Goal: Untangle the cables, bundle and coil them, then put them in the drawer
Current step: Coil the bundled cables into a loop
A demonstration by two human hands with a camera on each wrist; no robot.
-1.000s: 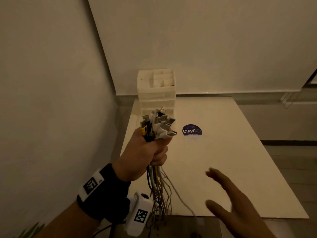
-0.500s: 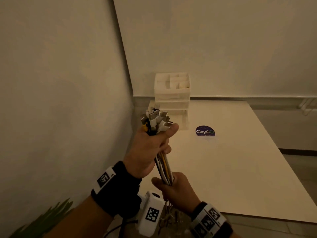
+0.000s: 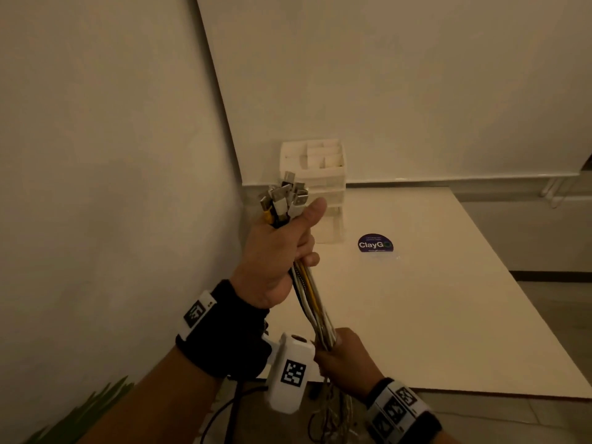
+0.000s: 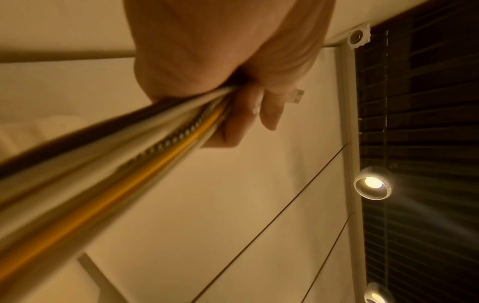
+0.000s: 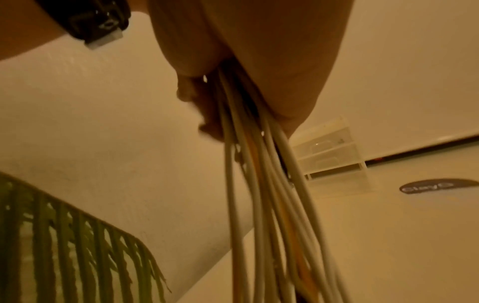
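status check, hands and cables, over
Left hand grips cable bundle below plugs. Right hand grips it lower down. Drawer unit on table, path clear.

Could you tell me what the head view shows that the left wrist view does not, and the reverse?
Only the head view shows the connector ends fanned above the left hand, the right hand gripping the cables lower down, the white drawer unit, and the ClayGo sticker on the table. Only the left wrist view shows ceiling lights and dark blinds. Both show the left hand gripping the cable bundle, with its yellow cable.
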